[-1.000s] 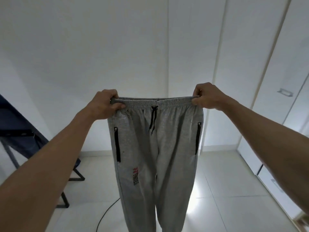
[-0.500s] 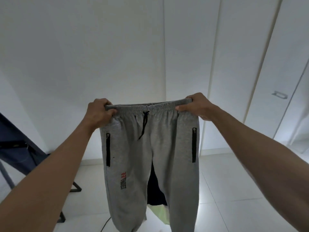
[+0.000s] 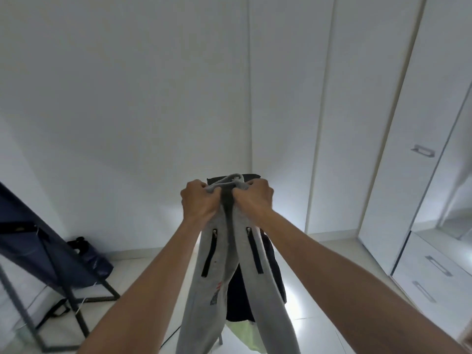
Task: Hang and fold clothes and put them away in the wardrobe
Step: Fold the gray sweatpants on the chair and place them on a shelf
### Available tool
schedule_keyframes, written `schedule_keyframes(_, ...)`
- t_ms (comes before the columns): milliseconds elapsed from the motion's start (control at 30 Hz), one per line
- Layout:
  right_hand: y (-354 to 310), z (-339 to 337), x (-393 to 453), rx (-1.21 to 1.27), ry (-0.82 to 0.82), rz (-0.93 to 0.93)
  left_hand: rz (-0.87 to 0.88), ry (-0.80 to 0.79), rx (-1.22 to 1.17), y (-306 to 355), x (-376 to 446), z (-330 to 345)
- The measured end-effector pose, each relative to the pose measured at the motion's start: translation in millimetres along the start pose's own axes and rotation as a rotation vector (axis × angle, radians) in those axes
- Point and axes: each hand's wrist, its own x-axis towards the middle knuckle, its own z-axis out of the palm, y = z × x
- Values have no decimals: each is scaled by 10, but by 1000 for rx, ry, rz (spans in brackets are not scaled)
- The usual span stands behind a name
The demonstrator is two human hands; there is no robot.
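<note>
Left hand (image 3: 198, 204) and right hand (image 3: 252, 200) side by side, nearly touching, each clenched on waistband of grey sweatpants (image 3: 240, 290); legs hang toward floor (image 3: 332, 290). Risk: loose grip, halves skew, crooked fold. Wardrobe (image 3: 398, 123) beyond, doors closed.

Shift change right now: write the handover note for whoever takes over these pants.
Left hand: shut on one end of the waistband of the grey sweatpants.
Right hand: shut on the other end, knuckles almost meeting the left.
Sweatpants: held up in the air, folded in half lengthwise, zip pockets facing outward, legs hanging down.
Behind them: dark garment and something pale green hanging.
Wardrobe at right, doors closed.
Done: lengthwise fold.
Left: finish folding, open wardrobe, put away.
</note>
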Motion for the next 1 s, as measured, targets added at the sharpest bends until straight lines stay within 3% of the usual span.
schedule_keyframes(133,19,39,-68,-4,-126,-51,36,-70,-135,25,-51,72)
schedule_keyframes(467,-68,-171,-49,57,-196,-107,-1,-181,-211,57,0,23)
schedule_keyframes(700,-161,-189,2,-75,-228,-131,50,-335,-249,97,-18,17)
schedule_keyframes(900,-271,-470,125,92,-501,-116,59,-326,-277,215,37,-91)
schedule_keyframes(1000,-270,-594,277,-188,-340,-251,101,-317,-279,282,32,-135)
